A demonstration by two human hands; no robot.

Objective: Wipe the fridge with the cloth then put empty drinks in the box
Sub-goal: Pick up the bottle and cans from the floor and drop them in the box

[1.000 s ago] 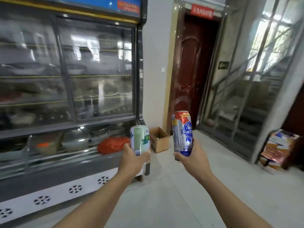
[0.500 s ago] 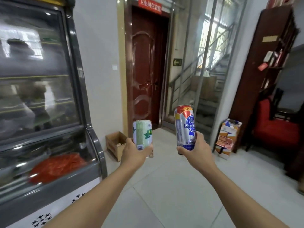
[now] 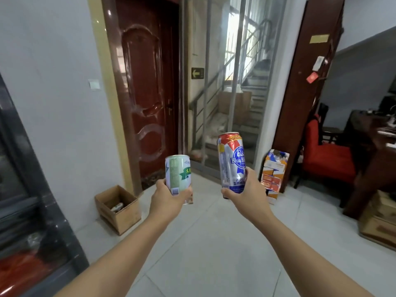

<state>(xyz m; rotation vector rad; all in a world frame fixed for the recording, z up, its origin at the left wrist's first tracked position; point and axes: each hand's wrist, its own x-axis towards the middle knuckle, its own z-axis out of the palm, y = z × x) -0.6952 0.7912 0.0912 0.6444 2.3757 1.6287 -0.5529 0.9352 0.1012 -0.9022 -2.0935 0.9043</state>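
My left hand (image 3: pixel 168 197) grips a short green and white can (image 3: pixel 178 172) upright in front of me. A taller red, white and blue beer can (image 3: pixel 231 161) stands upright in my right hand (image 3: pixel 246 190), a little higher and to the right. An open cardboard box (image 3: pixel 126 213) sits on the floor by the white wall, below and left of my left hand, with something pale lying inside. The glass-fronted fridge (image 3: pixel 32 211) fills the left edge of the view. No cloth is in view.
A dark red door (image 3: pixel 147 93) stands behind the box. A glass partition (image 3: pixel 225 82) with stairs behind it is straight ahead. A stack of orange cartons (image 3: pixel 273 174), a red chair (image 3: pixel 327 159), a dark desk (image 3: pixel 375 157) and a wooden crate (image 3: pixel 381 224) line the right side.
The view has swung right, away from the fridge, and moved closer to the box and door. Both hands still hold their cans upright in front of me.
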